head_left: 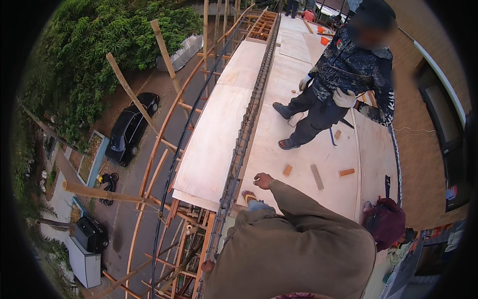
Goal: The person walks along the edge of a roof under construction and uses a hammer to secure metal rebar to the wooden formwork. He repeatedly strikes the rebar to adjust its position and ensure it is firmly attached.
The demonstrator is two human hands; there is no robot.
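My right hand reaches out from a brown sleeve over the pale plywood deck. Its fingers are loosely bent and apart, with nothing between them. Just below it is a foot in a yellow-strapped sandal. At the lower left, my left hand shows only in small part past the brown garment, beside the long steel rebar cage. Whether its fingers close on a bar is hidden. Short wood offcuts and a longer grey-brown strip lie beyond my right hand.
A co-worker in dark clothes and white gloves stands ahead right. Left of the rebar, plywood sheets end above a road, with bamboo poles and timber scaffolding. A maroon bag-like bundle sits right. A blue bar lies underfoot.
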